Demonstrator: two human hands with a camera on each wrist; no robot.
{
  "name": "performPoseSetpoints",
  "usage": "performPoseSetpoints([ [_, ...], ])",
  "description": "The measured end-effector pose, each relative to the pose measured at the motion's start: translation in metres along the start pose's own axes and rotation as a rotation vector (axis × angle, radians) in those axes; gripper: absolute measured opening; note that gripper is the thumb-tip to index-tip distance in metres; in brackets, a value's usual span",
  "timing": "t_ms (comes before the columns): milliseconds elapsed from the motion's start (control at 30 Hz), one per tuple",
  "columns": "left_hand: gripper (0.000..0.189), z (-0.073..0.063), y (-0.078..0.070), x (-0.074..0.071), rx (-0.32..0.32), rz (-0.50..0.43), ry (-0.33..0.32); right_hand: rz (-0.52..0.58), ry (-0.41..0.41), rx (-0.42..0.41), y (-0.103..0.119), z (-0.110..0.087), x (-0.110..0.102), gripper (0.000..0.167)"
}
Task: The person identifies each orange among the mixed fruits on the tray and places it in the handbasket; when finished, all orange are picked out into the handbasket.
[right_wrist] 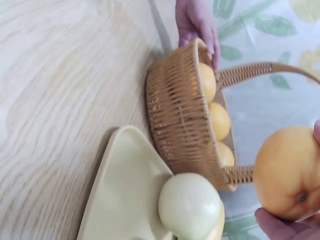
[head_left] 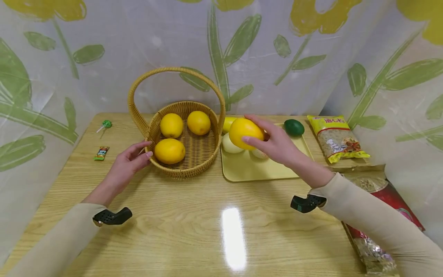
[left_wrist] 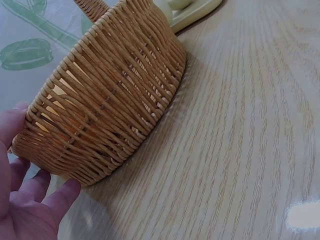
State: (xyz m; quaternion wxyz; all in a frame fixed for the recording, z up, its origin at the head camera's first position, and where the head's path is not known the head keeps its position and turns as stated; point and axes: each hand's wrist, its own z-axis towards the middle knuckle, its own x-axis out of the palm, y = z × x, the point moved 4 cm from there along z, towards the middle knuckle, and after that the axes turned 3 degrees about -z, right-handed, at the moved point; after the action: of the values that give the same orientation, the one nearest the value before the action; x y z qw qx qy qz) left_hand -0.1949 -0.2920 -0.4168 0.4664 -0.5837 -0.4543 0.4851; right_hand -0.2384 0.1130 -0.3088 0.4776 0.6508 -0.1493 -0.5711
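Note:
My right hand point(head_left: 275, 140) holds an orange point(head_left: 245, 133) above the tray, thumb in front and fingers behind it. The same orange point(right_wrist: 287, 172) shows its stem end in the right wrist view. At the left side of the wicker basket point(head_left: 187, 172), my left hand point(head_left: 129, 163) grips the rim, with other fingers against the outer wall in the left wrist view. Inside the basket lie three yellow-orange fruits, one at the back left point(head_left: 171, 125), one at the back right point(head_left: 199, 123) and a longer one point(head_left: 169, 151) in front.
A pale yellow tray point(head_left: 263, 172) holds a whitish round item point(head_left: 231, 144), a dark green fruit point(head_left: 294, 127) and others partly hidden. Right of it lie a yellow food bag point(head_left: 335, 138) and a red bag point(head_left: 384, 192). A lollipop point(head_left: 107, 124) and a small candy packet point(head_left: 102, 153) lie left.

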Motion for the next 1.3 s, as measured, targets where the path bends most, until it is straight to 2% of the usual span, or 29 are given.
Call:
performPoseSetpoints([
  [233, 0.061, 0.001, 0.002, 0.0, -0.001, 0.02, -0.005, 0.004, 0.046, 0.057, 0.009, 0.005, 0.014, 0.065],
  [333, 0.06, 0.001, 0.002, 0.0, 0.001, 0.012, -0.004, 0.035, 0.056, 0.023, 0.016, 0.013, 0.022, 0.065],
  [500, 0.06, 0.001, 0.001, 0.0, 0.004, 0.005, -0.005, 0.055, 0.078, -0.051, 0.03, 0.032, 0.038, 0.065],
  [733, 0.059, 0.002, 0.001, 0.0, 0.01, -0.001, -0.004, -0.073, 0.103, -0.083, 0.046, 0.065, 0.057, 0.067],
  [1000, 0.059, 0.002, -0.001, 0.001, -0.007, -0.017, -0.006, -0.034, 0.161, -0.021, 0.05, 0.099, 0.073, 0.067],
  [1300, 0.059, 0.001, -0.002, 0.0, -0.024, -0.018, -0.008, -0.042, 0.216, -0.026, 0.046, 0.128, 0.091, 0.067],
])
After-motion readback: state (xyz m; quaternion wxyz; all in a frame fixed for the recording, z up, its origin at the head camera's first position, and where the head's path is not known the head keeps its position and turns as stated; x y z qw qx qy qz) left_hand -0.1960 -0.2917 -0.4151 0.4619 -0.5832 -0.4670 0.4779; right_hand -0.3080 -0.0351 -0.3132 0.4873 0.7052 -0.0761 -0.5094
